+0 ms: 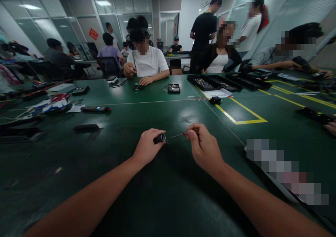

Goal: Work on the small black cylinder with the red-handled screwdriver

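My left hand (148, 145) is closed round a short dark cylinder (159, 138), whose round open end with a pale rim faces right. Just below that end is a small dark piece (168, 142), too small to name. Between the thumb and fingers of my right hand (203, 142) is a screwdriver (185, 133) with a reddish handle. Its thin shaft points left at the cylinder's open end, with a small gap between them. Both hands are over the green table (157, 209).
Farther left lie a dark pen-shaped tool (96, 109) and a black flat piece (86, 128). Black parts trays (201, 83) stand at the back right, near a small black block (215, 100). A blurred-out sheet (283, 174) lies right. A person in white (148, 62) sits opposite.
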{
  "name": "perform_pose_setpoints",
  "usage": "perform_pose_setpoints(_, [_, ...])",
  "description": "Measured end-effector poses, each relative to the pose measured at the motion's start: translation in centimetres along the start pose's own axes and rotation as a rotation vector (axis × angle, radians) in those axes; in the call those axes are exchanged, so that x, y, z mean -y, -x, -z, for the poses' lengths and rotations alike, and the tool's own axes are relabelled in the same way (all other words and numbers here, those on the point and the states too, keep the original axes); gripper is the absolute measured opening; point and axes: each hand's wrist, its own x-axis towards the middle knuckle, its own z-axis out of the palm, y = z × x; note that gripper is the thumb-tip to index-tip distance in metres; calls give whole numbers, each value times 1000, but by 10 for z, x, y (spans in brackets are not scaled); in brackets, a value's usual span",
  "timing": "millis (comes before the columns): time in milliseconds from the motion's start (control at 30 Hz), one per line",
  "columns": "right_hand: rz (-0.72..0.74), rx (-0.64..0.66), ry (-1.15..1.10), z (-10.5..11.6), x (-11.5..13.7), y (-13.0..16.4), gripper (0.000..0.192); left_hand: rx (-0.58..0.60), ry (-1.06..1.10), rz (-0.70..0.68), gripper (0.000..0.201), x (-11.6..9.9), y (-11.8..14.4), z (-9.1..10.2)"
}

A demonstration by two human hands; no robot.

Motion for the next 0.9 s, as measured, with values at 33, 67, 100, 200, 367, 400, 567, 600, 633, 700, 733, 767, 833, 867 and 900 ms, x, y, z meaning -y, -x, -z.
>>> perform_pose_setpoints(33, [-2, -3, -1, 0, 0, 0, 14, -5, 11, 3, 38, 0, 0, 0])
perform_pose_setpoints(67, [-4, -8, -4, 0, 0, 0, 15, -9, 22, 6, 39, 0, 0, 0])
perform_pose_setpoints(100, [-7, -14, -6, 0, 0, 0, 15, -11, 32, 7, 39, 0, 1, 0])
perform_pose_setpoints(200, [-13, -32, -15, 0, -1, -1, 15, -27, 39, -1, 43, -1, 1, 2])
perform_pose_setpoints(367, [-12, -79, -35, 2, 0, -3, 15, -41, 11, -61, 38, -6, 1, 7])
perform_pose_setpoints(400, [-15, -92, -32, 3, 0, -4, 15, -30, 3, -75, 35, -8, 1, 8])
perform_pose_setpoints(567, [-47, -161, -25, 9, 1, -7, 15, 139, -27, -125, 32, -24, 0, 7])
perform_pose_setpoints(600, [-52, -174, -29, 10, 1, -8, 14, 183, -36, -137, 34, -27, -1, 5])
perform_pose_setpoints(633, [-57, -187, -33, 10, 0, -9, 14, 223, -47, -146, 37, -31, -2, 3])
perform_pose_setpoints(700, [-61, -207, -34, 11, -1, -10, 14, 295, -90, -150, 40, -36, -4, -1])
perform_pose_setpoints(733, [-63, -209, -34, 12, -1, -11, 14, 323, -122, -148, 41, -38, -6, -4])
perform_pose_setpoints(767, [-62, -206, -35, 12, -1, -11, 14, 344, -158, -146, 42, -40, -8, -7])
perform_pose_setpoints(833, [-64, -194, -41, 11, -1, -11, 15, 383, -244, -147, 45, -42, -14, -14])
perform_pose_setpoints(867, [-65, -189, -45, 11, -2, -11, 15, 401, -288, -152, 43, -42, -17, -17])
perform_pose_setpoints(900, [-67, -185, -47, 11, -2, -11, 15, 418, -325, -161, 40, -42, -20, -19])
